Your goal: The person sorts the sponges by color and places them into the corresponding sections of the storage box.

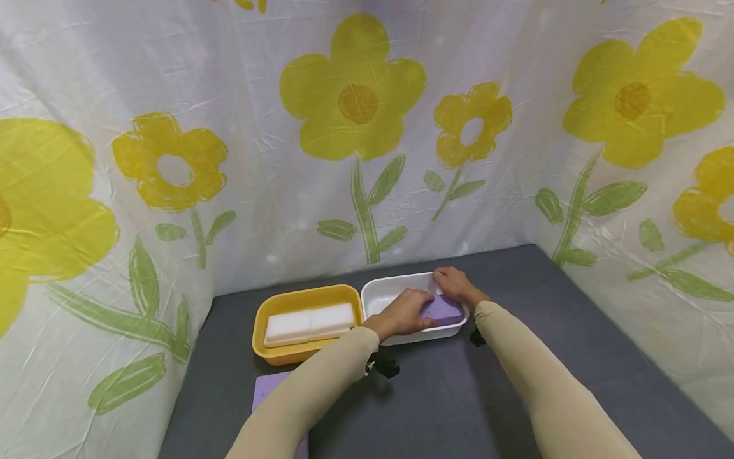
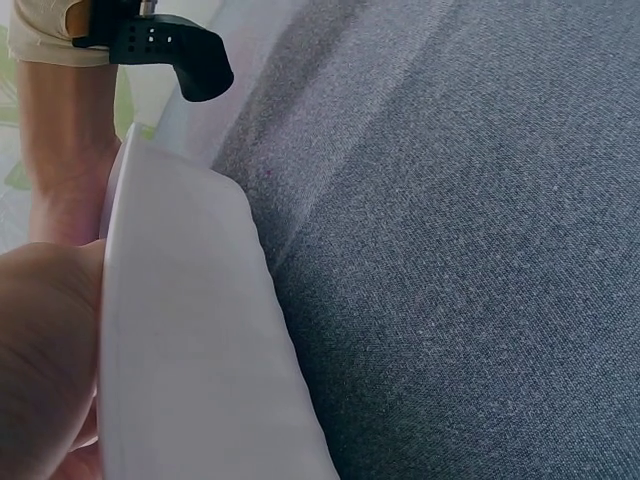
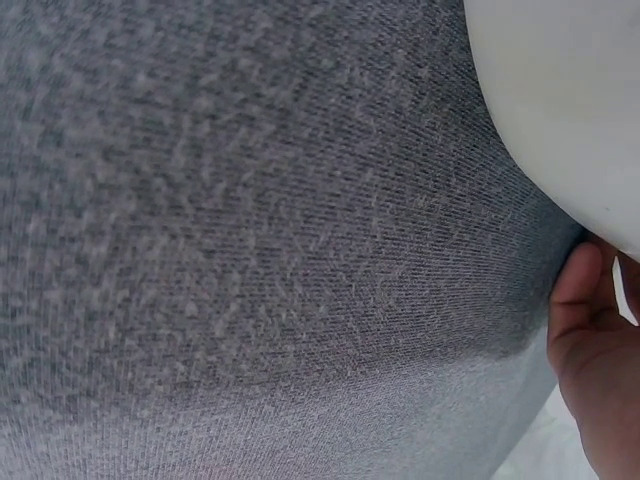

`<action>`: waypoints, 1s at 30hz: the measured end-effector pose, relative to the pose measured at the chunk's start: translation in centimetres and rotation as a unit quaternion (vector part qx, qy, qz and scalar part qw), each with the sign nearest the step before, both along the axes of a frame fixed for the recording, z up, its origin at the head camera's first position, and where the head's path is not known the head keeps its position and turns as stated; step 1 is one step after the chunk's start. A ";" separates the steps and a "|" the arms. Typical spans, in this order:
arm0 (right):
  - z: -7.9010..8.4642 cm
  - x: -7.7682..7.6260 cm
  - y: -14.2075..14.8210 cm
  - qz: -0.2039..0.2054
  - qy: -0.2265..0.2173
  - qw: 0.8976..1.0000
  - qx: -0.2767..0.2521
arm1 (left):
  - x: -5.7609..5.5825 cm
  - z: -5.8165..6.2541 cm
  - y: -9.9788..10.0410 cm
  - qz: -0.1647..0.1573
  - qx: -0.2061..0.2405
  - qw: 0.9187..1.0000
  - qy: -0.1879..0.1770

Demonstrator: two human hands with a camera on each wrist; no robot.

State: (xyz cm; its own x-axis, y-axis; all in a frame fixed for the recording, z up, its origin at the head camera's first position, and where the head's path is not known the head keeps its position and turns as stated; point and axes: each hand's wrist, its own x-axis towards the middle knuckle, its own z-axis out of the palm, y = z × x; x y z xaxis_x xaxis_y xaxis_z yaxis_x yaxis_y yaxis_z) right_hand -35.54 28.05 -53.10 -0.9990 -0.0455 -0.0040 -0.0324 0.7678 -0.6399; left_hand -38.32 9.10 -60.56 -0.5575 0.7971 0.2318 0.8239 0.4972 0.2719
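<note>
Near the grey surface's (image 1: 424, 401) far edge, the left hand (image 1: 403, 311) is arching palm-down, holding the purple sponge's (image 1: 445, 310) left end between thumb and fingers. The sponge is lying in the white tray's (image 1: 381, 295) right end. The right hand (image 1: 457, 285) is bending over the tray's far right corner; whether it is gripping, I cannot tell.

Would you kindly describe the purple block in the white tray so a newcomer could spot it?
On the dark table, find the white tray beside the yellow tray. The purple block sits at its right end, by the left hand. Unlike the purple piece on the table, it lies inside a tray.
</note>
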 end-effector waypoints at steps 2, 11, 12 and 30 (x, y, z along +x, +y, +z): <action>0.0 0.1 -0.1 -0.004 -0.005 1.000 -0.011 | 0.1 0.0 -0.1 0.003 0.002 1.000 -0.005; -0.1 0.0 -0.2 -0.008 0.004 1.000 -0.022 | 1.3 1.4 -0.8 0.016 -0.002 1.000 -0.012; -0.1 0.0 -0.2 -0.006 0.007 1.000 -0.020 | 1.4 1.4 -1.0 0.017 0.000 1.000 -0.011; -7.4 -5.8 3.4 -0.014 0.030 0.999 -0.009 | 8.5 11.0 -5.9 0.036 -0.005 0.999 0.027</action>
